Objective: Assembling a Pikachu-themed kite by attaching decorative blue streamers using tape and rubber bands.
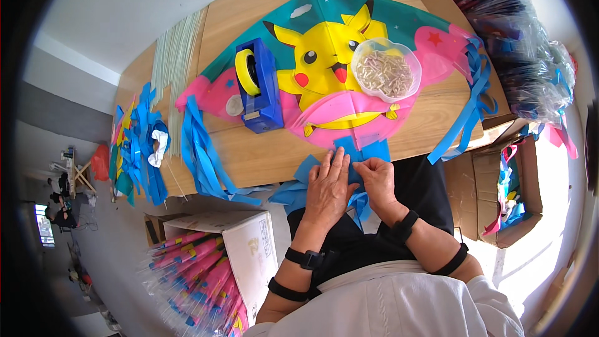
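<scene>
A kite (281, 19) of teal and pink fabric with a large yellow cartoon figure lies spread on the table, its lower tip toward me. Blue fabric strips (374, 151) hang from that tip over the table's front edge. My left hand (331, 184) presses flat on the strips, fingers stretched out. Beside it, my right hand (376, 182) pinches the blue fabric between thumb and fingers. On the kite stand a blue tape dispenser (267, 100) with a yellow roll and a clear flower-shaped bowl (409, 62) of small clear tube-like pieces.
Thin pale rods (178, 56) and more blue strips (146, 143) lie at the table's left. A box (253, 249) with bagged pink kites (199, 274) stands below left. Bagged dark bundles (518, 56) and an open carton (486, 187) are at the right.
</scene>
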The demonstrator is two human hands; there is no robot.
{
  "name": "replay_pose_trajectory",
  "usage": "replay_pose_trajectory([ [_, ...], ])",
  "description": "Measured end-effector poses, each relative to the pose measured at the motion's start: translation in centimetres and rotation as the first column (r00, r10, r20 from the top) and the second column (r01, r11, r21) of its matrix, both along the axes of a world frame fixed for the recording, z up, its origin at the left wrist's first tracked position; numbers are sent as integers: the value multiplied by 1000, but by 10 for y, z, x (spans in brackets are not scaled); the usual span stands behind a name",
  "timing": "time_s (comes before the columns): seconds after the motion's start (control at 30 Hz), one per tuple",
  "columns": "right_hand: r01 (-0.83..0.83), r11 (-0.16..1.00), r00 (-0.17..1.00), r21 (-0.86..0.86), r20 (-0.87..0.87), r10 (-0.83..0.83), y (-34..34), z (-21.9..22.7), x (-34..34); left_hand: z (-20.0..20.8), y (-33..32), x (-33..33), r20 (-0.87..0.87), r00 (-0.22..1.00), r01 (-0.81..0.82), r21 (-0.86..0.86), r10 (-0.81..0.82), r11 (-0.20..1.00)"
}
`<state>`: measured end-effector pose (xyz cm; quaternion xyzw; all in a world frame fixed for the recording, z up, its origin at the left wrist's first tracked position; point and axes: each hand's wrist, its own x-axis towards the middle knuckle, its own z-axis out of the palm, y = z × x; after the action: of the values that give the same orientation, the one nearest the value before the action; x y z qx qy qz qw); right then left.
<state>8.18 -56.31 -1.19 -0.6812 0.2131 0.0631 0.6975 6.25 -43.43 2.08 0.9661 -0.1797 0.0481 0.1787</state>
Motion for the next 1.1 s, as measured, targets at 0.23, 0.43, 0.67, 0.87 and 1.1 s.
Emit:
replay_pose_trajectory([
  [0.23, 6, 1000, 1000, 21, -14, -6, 2, 3, 0, 1, 2, 4, -18, 1000, 12, 8, -12, 1000],
  [0.43, -1, 1000, 1000, -20, -16, 1, 4, 5, 0, 2, 4, 5, -6, 1000, 9, 8, -9, 1000],
  [0.67, 7, 1000, 999, 7, -44, -7, 6, 7, 1, 2, 3, 6, -2, 1000, -2, 34, 2, 999],
  [0.87, 0, 1000, 999, -11, -50, 0, 6, 5, 1, 1, 3, 7, -9, 1000, -7, 46, 8, 999],
  [1.1, 4, 1000, 999, 26, -42, -3, 6, 6, 1, 2, 2, 7, -24, 1000, -14, 51, 15, 999],
])
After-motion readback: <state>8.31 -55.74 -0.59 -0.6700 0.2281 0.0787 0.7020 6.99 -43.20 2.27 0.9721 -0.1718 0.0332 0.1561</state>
